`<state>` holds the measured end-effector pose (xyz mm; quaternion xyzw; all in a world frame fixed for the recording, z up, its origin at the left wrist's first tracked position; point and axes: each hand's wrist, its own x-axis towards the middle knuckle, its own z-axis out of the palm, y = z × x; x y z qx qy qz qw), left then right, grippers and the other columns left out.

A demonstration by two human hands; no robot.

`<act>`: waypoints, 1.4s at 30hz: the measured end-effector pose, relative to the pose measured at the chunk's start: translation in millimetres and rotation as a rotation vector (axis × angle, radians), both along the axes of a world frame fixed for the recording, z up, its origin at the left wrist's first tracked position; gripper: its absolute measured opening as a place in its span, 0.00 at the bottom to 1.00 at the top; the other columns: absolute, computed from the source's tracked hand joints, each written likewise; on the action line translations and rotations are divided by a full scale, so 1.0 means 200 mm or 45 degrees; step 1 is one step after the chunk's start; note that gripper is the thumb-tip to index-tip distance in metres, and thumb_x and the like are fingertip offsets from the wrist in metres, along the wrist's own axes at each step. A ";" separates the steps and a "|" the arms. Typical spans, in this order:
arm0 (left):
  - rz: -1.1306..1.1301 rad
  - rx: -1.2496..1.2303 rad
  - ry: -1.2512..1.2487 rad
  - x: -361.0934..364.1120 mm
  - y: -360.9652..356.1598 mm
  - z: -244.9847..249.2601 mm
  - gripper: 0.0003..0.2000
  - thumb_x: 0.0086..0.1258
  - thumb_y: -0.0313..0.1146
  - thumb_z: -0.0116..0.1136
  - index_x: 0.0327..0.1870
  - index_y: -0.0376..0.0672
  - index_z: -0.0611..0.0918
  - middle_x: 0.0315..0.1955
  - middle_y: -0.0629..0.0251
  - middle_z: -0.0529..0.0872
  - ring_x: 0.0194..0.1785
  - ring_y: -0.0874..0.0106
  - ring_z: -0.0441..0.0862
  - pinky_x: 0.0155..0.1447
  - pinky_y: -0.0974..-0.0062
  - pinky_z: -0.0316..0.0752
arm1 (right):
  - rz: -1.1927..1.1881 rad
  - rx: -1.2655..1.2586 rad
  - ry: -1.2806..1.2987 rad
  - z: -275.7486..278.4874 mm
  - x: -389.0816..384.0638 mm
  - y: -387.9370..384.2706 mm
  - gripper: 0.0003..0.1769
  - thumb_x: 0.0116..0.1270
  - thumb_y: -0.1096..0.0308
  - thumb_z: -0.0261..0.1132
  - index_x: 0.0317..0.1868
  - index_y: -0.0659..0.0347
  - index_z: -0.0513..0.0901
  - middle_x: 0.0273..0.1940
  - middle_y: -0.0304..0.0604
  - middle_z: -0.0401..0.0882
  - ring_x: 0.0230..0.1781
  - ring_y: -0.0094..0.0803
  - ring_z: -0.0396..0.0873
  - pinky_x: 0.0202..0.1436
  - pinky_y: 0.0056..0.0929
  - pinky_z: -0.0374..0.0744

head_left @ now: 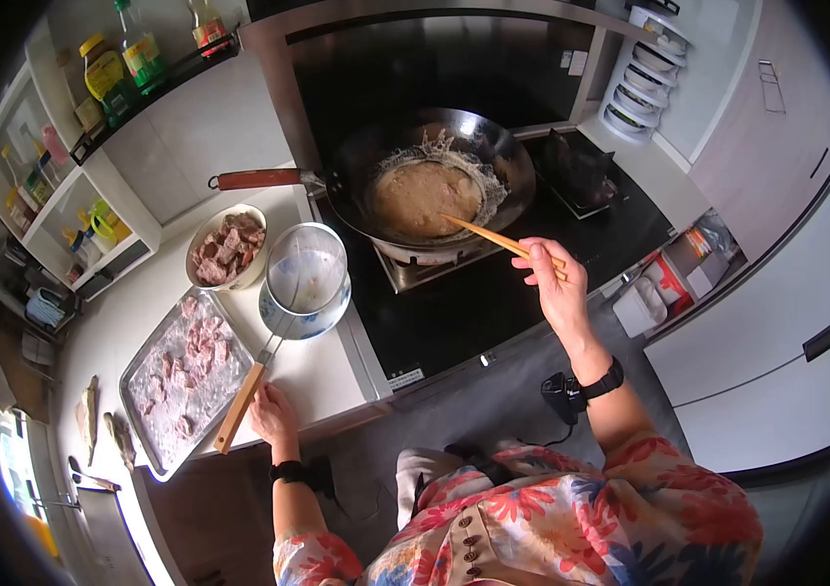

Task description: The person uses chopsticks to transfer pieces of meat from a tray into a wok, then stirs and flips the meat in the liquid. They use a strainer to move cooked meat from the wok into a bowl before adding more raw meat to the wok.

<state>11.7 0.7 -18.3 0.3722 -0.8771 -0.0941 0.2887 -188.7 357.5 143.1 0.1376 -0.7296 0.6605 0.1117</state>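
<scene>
My right hand [556, 278] is closed around a pair of wooden chopsticks [493, 235], whose tips reach into the wok [508, 161]. Frothy brown oil with battered pieces [425, 198] bubbles inside it. At the counter's front edge, my left hand [274, 415] rests with loosely bent fingers, right beside the wooden handle of a strainer [242, 405]; it does not seem to grip it. The strainer's mesh lies over a blue-and-white bowl [315, 322]. Floured raw meat pieces [202, 342] are spread on a metal tray [144, 366]. Behind the tray stands a bowl of browned meat [231, 246].
The wok's long wooden handle [258, 180] points left over the counter. A second burner [576, 176] sits right of the wok on the black hob [464, 322]. Bottles [141, 54] line a shelf at upper left. An open drawer [649, 303] is at right.
</scene>
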 end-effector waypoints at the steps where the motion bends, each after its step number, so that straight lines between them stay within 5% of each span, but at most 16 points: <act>1: 0.004 0.028 0.004 0.00 0.01 0.02 0.09 0.64 0.36 0.46 0.36 0.44 0.78 0.31 0.55 0.81 0.36 0.54 0.77 0.40 0.58 0.70 | -0.006 -0.001 -0.008 0.00 0.00 0.00 0.13 0.68 0.59 0.56 0.43 0.59 0.80 0.36 0.35 0.81 0.34 0.21 0.80 0.31 0.17 0.73; 39: 0.093 -0.008 -0.016 -0.02 0.02 0.02 0.09 0.63 0.37 0.47 0.36 0.45 0.80 0.26 0.54 0.81 0.32 0.53 0.78 0.37 0.57 0.71 | 0.155 -0.092 -0.009 -0.01 -0.16 -0.02 0.17 0.69 0.57 0.54 0.46 0.63 0.77 0.40 0.43 0.80 0.37 0.30 0.82 0.31 0.18 0.78; 42: 0.129 0.090 -0.068 -0.03 0.03 0.03 0.08 0.63 0.36 0.48 0.35 0.44 0.79 0.31 0.56 0.81 0.37 0.55 0.77 0.41 0.59 0.71 | 0.154 -0.111 -0.007 -0.01 -0.15 -0.01 0.18 0.69 0.57 0.54 0.47 0.63 0.76 0.41 0.43 0.80 0.38 0.30 0.82 0.31 0.18 0.77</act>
